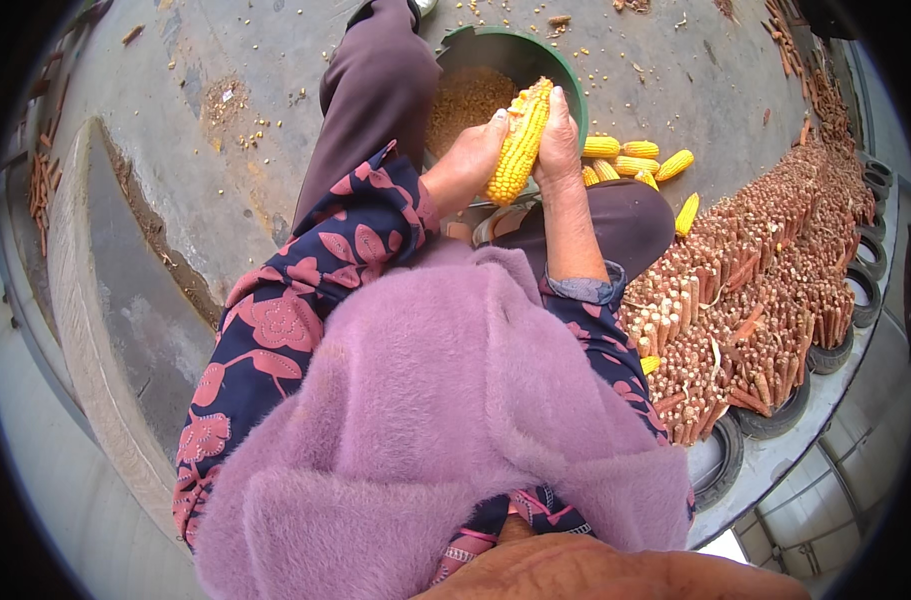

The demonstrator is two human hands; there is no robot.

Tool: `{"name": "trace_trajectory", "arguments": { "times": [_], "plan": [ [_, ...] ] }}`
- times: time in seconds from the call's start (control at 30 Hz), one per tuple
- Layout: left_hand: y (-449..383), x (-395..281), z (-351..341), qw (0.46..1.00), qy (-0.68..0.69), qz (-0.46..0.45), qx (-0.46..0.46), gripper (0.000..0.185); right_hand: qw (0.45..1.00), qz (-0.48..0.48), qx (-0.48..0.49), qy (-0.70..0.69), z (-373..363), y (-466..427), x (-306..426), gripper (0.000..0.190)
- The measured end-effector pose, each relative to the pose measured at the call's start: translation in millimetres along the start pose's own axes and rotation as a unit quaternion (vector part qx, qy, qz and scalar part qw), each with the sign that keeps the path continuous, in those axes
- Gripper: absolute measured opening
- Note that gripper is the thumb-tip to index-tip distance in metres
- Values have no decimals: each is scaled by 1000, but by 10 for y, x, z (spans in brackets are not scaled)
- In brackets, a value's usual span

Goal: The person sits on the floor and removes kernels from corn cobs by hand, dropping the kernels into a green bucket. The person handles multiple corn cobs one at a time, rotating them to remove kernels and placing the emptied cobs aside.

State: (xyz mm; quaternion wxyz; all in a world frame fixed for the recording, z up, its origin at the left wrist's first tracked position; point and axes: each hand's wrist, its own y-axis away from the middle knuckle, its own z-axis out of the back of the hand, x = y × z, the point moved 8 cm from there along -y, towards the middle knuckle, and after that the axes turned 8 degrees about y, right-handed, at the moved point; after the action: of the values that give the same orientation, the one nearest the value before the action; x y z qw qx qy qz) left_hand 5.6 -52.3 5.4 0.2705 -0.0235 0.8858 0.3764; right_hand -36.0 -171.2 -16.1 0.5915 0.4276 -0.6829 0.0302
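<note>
A yellow ear of corn (521, 146) is held between both hands above a green basin (573, 79). My left hand (466, 161) grips its left side, the thumb pressed near a patch of loosened kernels. On the right side, my right hand (559, 146) wraps around the ear with the thumb near its upper end. Loose kernels (466, 101) lie in the basin below. Several husked ears of corn (637, 166) rest on the floor right of the basin, by the knee. The palms are hidden.
Stacked bare corncobs (755, 277) rise at the right, with old tires (718, 465) along their outer edge. One ear of corn (687, 214) lies against the stack. Scattered kernels (251, 139) dot the concrete floor (275, 67). A curved concrete edge (80, 247) stands at the left.
</note>
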Motion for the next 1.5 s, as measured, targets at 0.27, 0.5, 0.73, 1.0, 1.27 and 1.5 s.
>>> {"name": "trace_trajectory", "arguments": {
  "times": [0.27,0.5,0.73,1.0,1.27,1.5],
  "plan": [
    [50,7,-124,994,-23,18,105,49,999,3,-14,-41,110,-51,32,49],
    [3,59,-44,996,23,16,87,47,998,-47,40,-33,-1,-31,-25,50],
    [26,9,-115,979,105,39,170,48,998,-36,14,-56,54,-59,45,47],
    [145,-13,-171,980,82,61,169,45,995,-62,20,-79,160,-121,18,51],
    [187,-68,-270,961,190,77,183,50,996,-33,-13,-78,172,-132,114,53],
    [187,1,-204,966,90,71,233,58,993,-50,-20,-108,161,-91,148,54]
  ]
}}
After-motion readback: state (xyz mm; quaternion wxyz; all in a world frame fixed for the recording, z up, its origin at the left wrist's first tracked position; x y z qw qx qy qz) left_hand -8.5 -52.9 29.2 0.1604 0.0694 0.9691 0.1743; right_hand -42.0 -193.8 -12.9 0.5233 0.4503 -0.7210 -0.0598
